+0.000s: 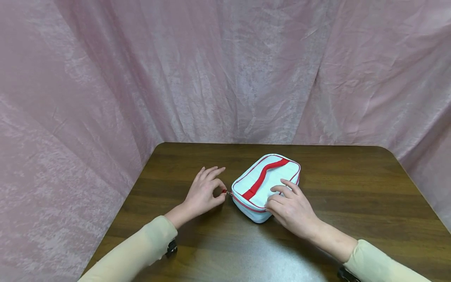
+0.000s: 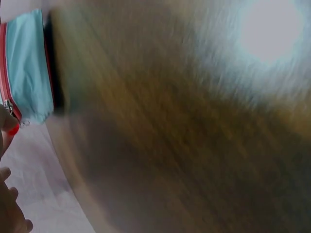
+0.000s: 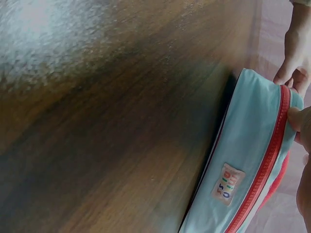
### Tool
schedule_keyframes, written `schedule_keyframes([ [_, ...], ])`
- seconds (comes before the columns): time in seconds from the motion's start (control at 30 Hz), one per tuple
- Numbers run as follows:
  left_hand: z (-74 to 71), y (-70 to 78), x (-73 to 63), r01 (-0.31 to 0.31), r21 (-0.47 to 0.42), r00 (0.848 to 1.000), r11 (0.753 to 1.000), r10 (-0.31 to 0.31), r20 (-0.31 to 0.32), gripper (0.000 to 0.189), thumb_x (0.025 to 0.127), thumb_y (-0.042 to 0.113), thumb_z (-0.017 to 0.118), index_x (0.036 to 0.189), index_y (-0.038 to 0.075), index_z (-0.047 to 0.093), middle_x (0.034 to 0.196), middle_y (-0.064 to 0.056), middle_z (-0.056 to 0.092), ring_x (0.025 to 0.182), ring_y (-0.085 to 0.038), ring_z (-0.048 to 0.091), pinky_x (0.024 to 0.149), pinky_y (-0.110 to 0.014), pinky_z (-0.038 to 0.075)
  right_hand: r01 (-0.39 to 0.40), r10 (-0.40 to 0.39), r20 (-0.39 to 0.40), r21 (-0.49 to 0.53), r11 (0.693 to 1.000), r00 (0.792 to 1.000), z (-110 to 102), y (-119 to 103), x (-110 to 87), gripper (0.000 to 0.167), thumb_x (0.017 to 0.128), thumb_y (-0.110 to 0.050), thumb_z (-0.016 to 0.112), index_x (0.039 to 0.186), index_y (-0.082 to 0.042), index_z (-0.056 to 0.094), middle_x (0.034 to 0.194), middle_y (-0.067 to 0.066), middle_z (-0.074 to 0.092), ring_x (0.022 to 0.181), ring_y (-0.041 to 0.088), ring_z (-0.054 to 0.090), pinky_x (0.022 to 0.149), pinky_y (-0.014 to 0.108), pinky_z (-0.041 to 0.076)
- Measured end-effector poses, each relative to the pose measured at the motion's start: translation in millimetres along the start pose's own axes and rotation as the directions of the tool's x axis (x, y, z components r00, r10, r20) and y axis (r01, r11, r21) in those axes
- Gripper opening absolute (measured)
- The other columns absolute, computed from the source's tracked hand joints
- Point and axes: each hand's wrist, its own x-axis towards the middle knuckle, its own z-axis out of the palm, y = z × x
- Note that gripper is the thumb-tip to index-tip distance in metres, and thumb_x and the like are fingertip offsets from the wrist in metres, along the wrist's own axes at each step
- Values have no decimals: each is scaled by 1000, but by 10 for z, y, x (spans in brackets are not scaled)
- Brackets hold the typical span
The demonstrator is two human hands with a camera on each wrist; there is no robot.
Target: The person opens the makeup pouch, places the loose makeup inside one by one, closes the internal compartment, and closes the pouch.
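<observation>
A white zippered pouch [image 1: 275,178] with red piping and a red strap handle [image 1: 261,178] sits on the table, zip closed along the side seen in the right wrist view. At its left corner, my left hand [image 1: 203,194] pinches the red zipper pull [image 1: 224,191] between thumb and index finger, the other fingers spread. My right hand [image 1: 291,209] holds the pouch's near right edge, thumb [image 3: 295,119] on the lid rim just above the red zipper [image 3: 262,170]. A small lettered label [image 3: 228,184] shows on the pouch's side.
The pouch stands on a dark brown wooden table [image 1: 352,188] with rounded far corners. Pink velvet-like curtains [image 1: 225,70] hang behind and beside it. Light glares off the table's near part.
</observation>
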Motion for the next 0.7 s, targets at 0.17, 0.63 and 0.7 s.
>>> schedule_keyframes([
  [0.17, 9, -53, 55, 27, -13, 999, 1000, -27, 27, 7, 84, 23, 77, 86, 27, 72, 152, -3, 51, 144, -29, 39, 122, -56, 15, 16, -16, -4, 6, 1000, 1000, -3, -1, -19, 28, 107, -22, 52, 89, -12, 71, 85, -8, 67, 99, 30, 67, 104, 60, 41],
  [0.63, 88, -187, 256, 69, 18, 996, 997, -70, 63, 6, 86, 27, 76, 88, 32, 73, 155, -1, 48, 146, -29, 36, 122, -56, 14, 36, -36, 1, 44, 998, 999, 38, 29, -90, 29, 107, -20, 50, 88, -11, 71, 87, -9, 67, 98, 28, 67, 104, 59, 41],
  [0.7, 95, -187, 266, 71, 19, 995, 997, -72, 69, 5, 87, 28, 76, 89, 32, 73, 155, -1, 47, 146, -29, 36, 122, -56, 14, 36, -36, 1, 45, 998, 999, 44, 31, -97, 28, 107, -19, 51, 88, -11, 71, 87, -9, 67, 98, 28, 67, 104, 59, 41],
])
